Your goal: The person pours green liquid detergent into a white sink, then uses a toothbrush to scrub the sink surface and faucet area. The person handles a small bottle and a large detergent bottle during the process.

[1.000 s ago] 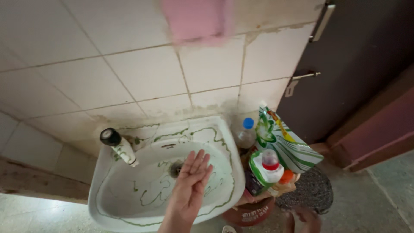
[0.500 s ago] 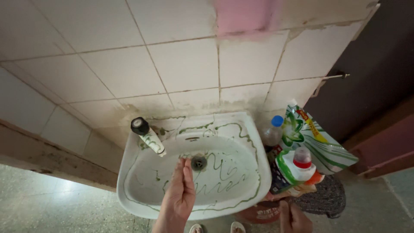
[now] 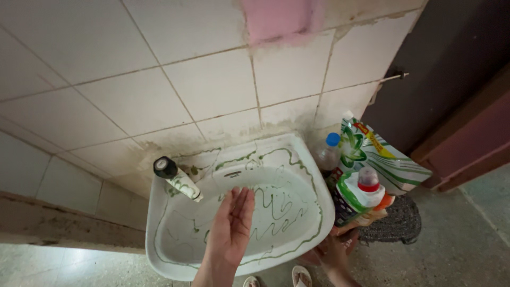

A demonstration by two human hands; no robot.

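Note:
My left hand (image 3: 231, 231) hovers over the bowl of a white wall sink (image 3: 319, 212), fingers straight and together, holding nothing. Green cleaning liquid runs in squiggles across the bowl and around the rim. A tap (image 3: 175, 178) with a black knob juts out at the sink's left, also streaked green. My right hand (image 3: 332, 255) is low at the sink's right edge, just under a green-and-white refill pouch with a red cap (image 3: 358, 194). Its fingers are partly hidden, so its grip is unclear.
A clear bottle with a blue cap (image 3: 326, 154) and a large green-and-white pouch (image 3: 382, 159) stand right of the sink. A dark woven mat (image 3: 396, 220) lies beside them. A dark door (image 3: 441, 64) is at the right. Stained white tiles (image 3: 212, 79) are behind. A sandalled foot (image 3: 300, 275) shows below.
My left hand has turned from edge-on to palm showing and shifted slightly right over the bowl. My right hand has moved left and up, closer to the pouches. The view swung a little.

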